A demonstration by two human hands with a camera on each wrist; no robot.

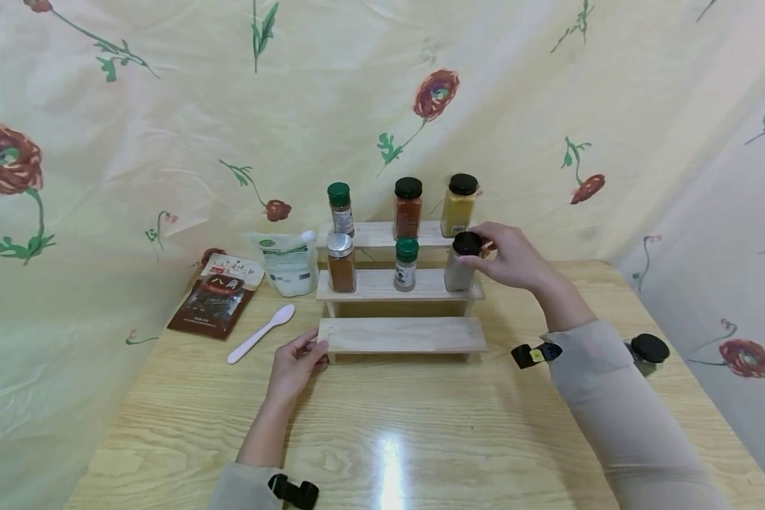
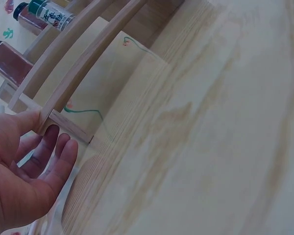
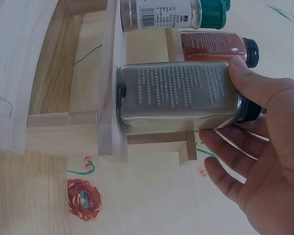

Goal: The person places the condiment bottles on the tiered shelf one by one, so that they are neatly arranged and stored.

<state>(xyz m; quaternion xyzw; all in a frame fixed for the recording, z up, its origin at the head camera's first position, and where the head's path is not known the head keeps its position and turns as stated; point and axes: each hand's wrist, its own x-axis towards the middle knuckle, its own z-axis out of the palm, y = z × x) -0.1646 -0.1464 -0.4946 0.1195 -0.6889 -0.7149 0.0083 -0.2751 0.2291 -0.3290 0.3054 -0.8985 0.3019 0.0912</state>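
A three-step wooden spice rack [image 1: 401,335] stands on the table, its lowest step bare. My right hand [image 1: 513,258] holds a square glass jar of greyish powder [image 3: 176,95] near its black lid, between thumb and fingers. The jar's base is at the right end of the middle step. On that step, a green-capped shaker [image 1: 406,273] and a silver-lidded jar of brown powder [image 1: 341,273] stand to its left. With thumb and fingers, my left hand [image 1: 291,365] grips the left end of the lowest step [image 2: 45,115].
The top step carries a green-capped bottle [image 1: 341,212], a red-powder jar [image 1: 408,212] and a yellow-powder jar [image 1: 457,209]. Left of the rack lie a white pouch [image 1: 290,265], a brown packet [image 1: 217,301] and a spoon [image 1: 261,334]. Another black-lidded jar [image 1: 649,349] is beyond my right sleeve.
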